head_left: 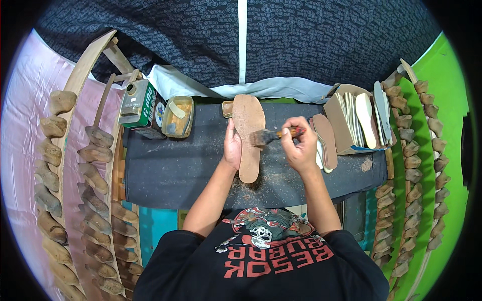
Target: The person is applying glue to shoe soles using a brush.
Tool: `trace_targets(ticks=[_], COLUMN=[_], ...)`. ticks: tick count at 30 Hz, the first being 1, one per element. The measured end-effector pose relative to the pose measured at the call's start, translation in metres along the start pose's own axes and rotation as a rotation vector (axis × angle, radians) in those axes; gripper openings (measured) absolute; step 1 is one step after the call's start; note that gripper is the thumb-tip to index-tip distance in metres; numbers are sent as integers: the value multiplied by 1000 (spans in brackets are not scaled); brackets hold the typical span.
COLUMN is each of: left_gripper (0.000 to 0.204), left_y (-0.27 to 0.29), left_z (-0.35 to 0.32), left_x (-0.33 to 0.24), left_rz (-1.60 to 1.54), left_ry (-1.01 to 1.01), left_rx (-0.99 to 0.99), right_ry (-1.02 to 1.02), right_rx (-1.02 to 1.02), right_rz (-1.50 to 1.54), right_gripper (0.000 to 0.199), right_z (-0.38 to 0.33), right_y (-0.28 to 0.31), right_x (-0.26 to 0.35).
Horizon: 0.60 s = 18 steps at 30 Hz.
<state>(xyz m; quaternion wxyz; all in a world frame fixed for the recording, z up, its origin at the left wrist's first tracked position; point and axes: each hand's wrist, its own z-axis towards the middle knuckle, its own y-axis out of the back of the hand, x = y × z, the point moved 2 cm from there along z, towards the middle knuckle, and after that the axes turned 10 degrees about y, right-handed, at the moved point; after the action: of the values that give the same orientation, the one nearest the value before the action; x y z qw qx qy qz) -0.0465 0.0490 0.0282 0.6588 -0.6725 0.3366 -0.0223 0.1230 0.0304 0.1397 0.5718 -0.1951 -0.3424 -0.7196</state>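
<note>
A long tan shoe sole (pixel 248 131) lies lengthwise on the dark cloth-covered bench (pixel 170 170). My left hand (pixel 232 146) holds the sole by its left edge. My right hand (pixel 299 144) grips a brush (pixel 271 135) with an orange handle, its dark bristles resting on the sole's right side. Brown dust lies on the cloth below the sole.
A green tin can (pixel 136 104) and an open tin of yellowish glue (pixel 178 117) stand at the back left. A cardboard box of insoles (pixel 357 120) stands at the right, loose insoles (pixel 326 141) beside it. Racks of wooden shoe lasts (pixel 95 165) flank both sides.
</note>
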Motion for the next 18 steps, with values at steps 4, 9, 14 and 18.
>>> trace_targets(ticks=[4, 9, 14, 18], left_gripper=[74, 76, 78, 78], left_y=[17, -1, 20, 26], left_z=[-1, 4, -2, -14], left_x=[2, 12, -3, -14], left_rz=[56, 52, -19, -36], left_ry=[35, 19, -3, -77], left_rx=[47, -64, -4, -73], right_ry=[-110, -117, -174, -247], right_rx=[-31, -36, -10, -172], right_rz=[20, 141, 73, 171], right_gripper=[5, 6, 6, 5], right_z=[-6, -5, -8, 1], right_y=[11, -11, -6, 1], right_x=[-7, 1, -24, -50])
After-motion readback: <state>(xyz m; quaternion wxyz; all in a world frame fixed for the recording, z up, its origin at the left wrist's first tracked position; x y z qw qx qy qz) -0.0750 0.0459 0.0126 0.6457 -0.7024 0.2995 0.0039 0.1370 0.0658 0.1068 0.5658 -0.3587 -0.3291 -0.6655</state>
